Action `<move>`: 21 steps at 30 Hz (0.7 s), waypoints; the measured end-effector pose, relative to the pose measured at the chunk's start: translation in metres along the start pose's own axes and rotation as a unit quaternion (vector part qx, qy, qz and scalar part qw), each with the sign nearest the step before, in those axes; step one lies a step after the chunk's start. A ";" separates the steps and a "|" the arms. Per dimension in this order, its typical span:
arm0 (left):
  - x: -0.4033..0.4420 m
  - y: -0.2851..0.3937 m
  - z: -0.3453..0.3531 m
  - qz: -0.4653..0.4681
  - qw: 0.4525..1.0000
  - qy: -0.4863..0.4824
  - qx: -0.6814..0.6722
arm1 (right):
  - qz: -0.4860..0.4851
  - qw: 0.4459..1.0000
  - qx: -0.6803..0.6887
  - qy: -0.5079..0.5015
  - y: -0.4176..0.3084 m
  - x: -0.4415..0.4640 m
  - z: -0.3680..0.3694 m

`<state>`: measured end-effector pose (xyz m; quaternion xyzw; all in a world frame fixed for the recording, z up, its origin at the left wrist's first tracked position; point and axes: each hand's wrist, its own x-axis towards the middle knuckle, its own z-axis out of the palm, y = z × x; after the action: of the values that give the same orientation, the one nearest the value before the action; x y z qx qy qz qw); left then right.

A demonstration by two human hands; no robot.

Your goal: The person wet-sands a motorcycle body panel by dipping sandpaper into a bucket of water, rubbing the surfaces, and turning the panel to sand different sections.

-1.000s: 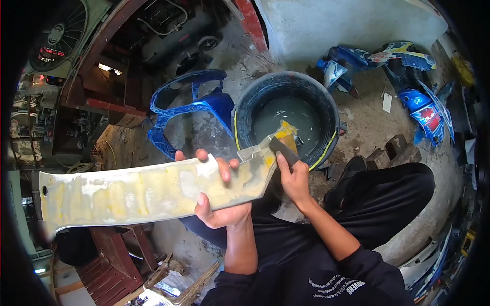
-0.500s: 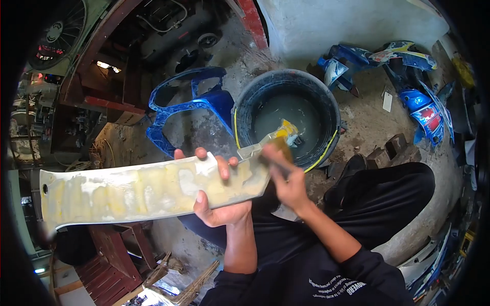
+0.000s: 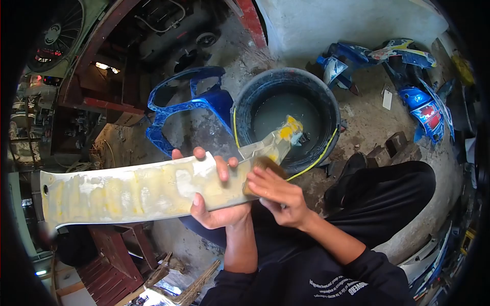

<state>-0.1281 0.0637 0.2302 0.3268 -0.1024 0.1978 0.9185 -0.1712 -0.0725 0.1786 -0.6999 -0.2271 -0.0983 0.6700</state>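
A long cream-coloured vehicle body panel (image 3: 117, 194), with white and yellowish smooth patches, lies across my view, its right end over the bucket's near rim. My left hand (image 3: 224, 214) grips it from below, thumb at the near edge and fingers curled over the far edge. My right hand (image 3: 280, 196) presses a brown piece of sandpaper (image 3: 268, 167) flat onto the panel, right of my left fingers. Part of the sandpaper is hidden under those fingers. The panel's narrow far tip (image 3: 291, 130) carries yellow and pale blue patches.
A black bucket (image 3: 245, 92) of cloudy water stands ahead. Left of it is a blue frame-like fairing (image 3: 217, 104); more blue fairings (image 3: 426, 112) lie at the right. Brown blocks (image 3: 395, 145) sit near my foot, and a dark red slatted wooden piece (image 3: 109, 260) at lower left.
My right hand and the sandpaper have moved left and toward me along the panel, uncovering more of its narrow tip. My left hand and the panel stay nearly still.
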 end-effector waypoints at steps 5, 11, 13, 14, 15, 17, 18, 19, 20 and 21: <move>-0.002 -0.001 0.000 0.004 0.999 0.032 0.022 | 0.202 0.966 0.007 0.161 0.057 0.006 -0.006; -0.003 0.000 -0.004 0.001 1.000 0.023 0.011 | 0.107 0.989 -0.055 0.087 0.041 -0.002 -0.007; -0.005 0.002 -0.001 0.006 1.000 0.020 0.015 | 0.253 0.955 0.042 0.147 0.056 0.003 -0.008; -0.004 0.002 0.001 0.007 1.000 0.014 0.018 | 0.234 0.962 0.053 0.130 0.059 0.001 -0.008; -0.003 0.002 0.002 0.007 1.000 0.011 0.020 | 0.166 0.979 0.029 0.115 0.041 0.001 -0.003; -0.003 0.004 -0.001 0.004 1.000 0.012 0.011 | 0.045 0.999 0.013 0.011 0.011 -0.002 -0.002; -0.001 0.003 -0.002 0.007 1.000 0.009 -0.002 | 0.059 0.998 -0.013 0.033 0.018 -0.002 -0.003; 0.000 0.000 0.000 0.010 1.000 0.009 -0.004 | 0.073 0.995 -0.037 0.054 0.030 -0.001 -0.004; -0.003 -0.002 0.002 0.012 1.000 0.016 0.019 | 0.219 0.969 0.034 0.112 0.047 0.004 -0.007; -0.004 -0.001 0.003 0.013 0.999 0.022 0.043 | 0.246 0.959 0.064 0.123 0.052 0.008 -0.008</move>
<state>-0.1312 0.0597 0.2305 0.3597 -0.0776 0.2213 0.9031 -0.1395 -0.0788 0.1362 -0.6725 0.0311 -0.0011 0.7394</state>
